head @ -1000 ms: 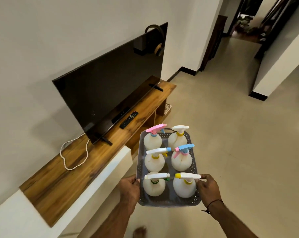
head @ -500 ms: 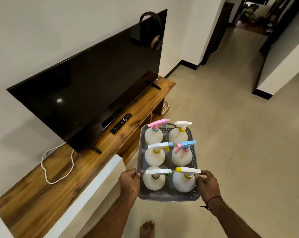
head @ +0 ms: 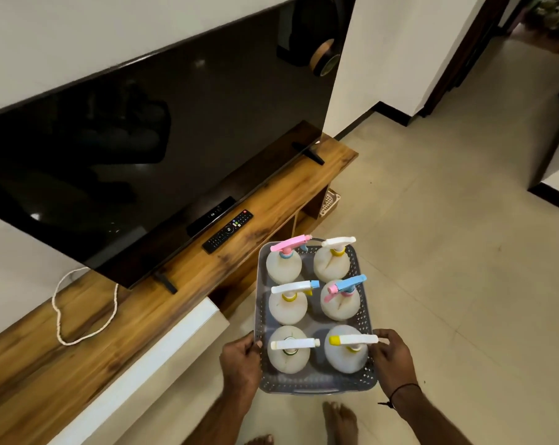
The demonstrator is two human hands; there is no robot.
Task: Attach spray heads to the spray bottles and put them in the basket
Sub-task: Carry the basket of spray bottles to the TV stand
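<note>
Above tiled floor (head: 448, 252), both hands' grip closes on basket (head: 364, 319) rims.

Bare forearms and bare feet (head: 340, 422), with a thin black cord bracelet (head: 401, 391) on the right wrist.

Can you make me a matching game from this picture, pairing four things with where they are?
Things:
1. pink spray head
2. remote control
3. white cord
4. headphones

Places:
A. looped on the wooden bench
B. hanging at the TV's top corner
C. far left bottle in the basket
D. lying under the TV's lower edge

Pairs: 1-C, 2-D, 3-A, 4-B.
</note>
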